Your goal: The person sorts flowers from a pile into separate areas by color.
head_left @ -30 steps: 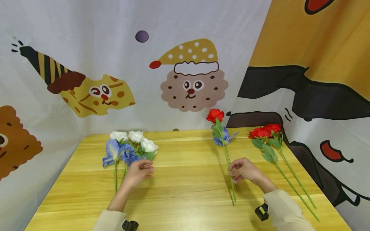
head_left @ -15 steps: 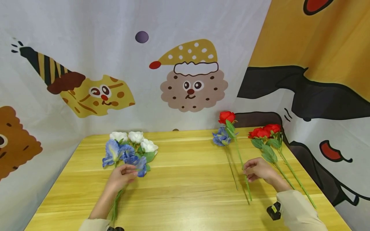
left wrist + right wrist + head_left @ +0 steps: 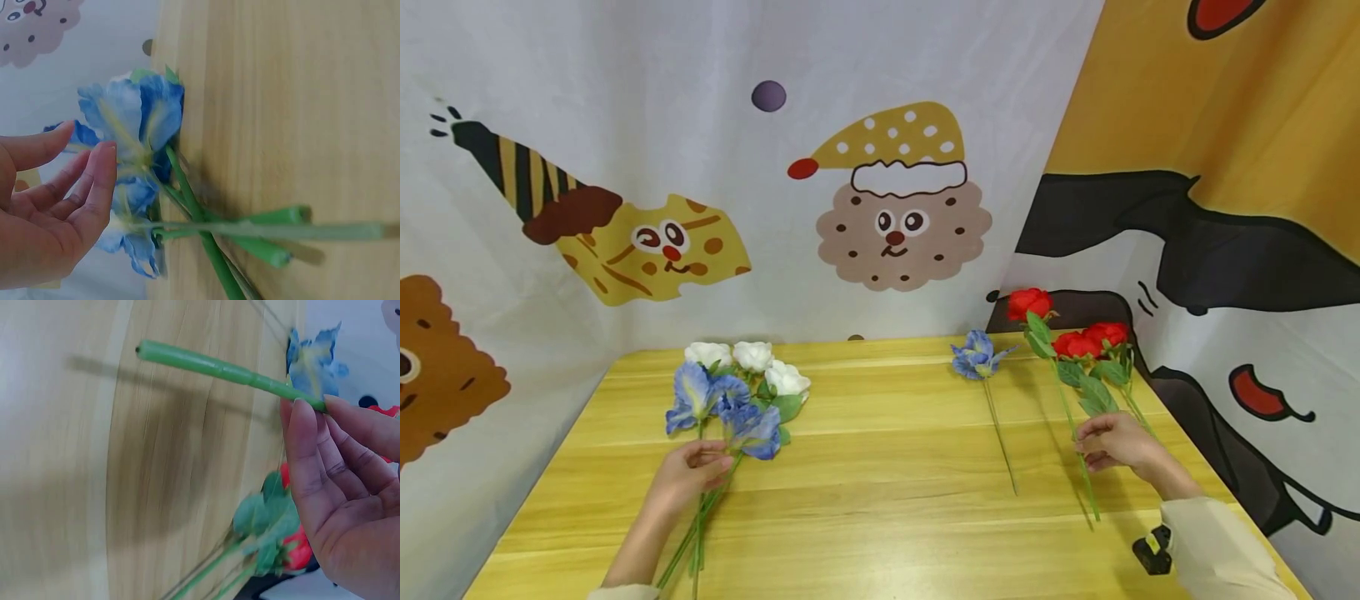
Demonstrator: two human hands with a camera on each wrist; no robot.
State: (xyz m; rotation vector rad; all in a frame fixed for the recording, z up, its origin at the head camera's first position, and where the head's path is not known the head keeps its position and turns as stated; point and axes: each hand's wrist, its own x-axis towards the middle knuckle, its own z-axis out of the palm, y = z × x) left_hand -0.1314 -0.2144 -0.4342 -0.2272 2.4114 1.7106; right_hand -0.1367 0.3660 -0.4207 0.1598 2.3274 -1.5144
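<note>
In the head view my right hand [image 3: 1120, 450] pinches the green stem of a red rose [image 3: 1030, 305] between thumb and fingertips. The right wrist view shows the lower stem [image 3: 219, 367] sticking out past the fingertips, with its shadow on the wood. Two more red roses [image 3: 1078, 344] lie just beside that hand. My left hand [image 3: 688, 475] hovers by a bunch of blue flowers [image 3: 754, 429] and white roses [image 3: 786, 378]. Its thumb and fingers are apart with nothing between them in the left wrist view, and crossed green stems [image 3: 206, 234] lie beyond.
A single blue flower [image 3: 977, 356] lies on the wooden table [image 3: 880, 500], right of centre near the back edge. Behind the table hangs a curtain [image 3: 700, 50] printed with cartoon figures. Black wrist camera [image 3: 1152, 550] sits at the right cuff.
My right hand has carried the red rose rightward, away from the single blue flower towards the other red roses. My left hand has drawn back left and nearer, uncovering a blue flower on the bunch.
</note>
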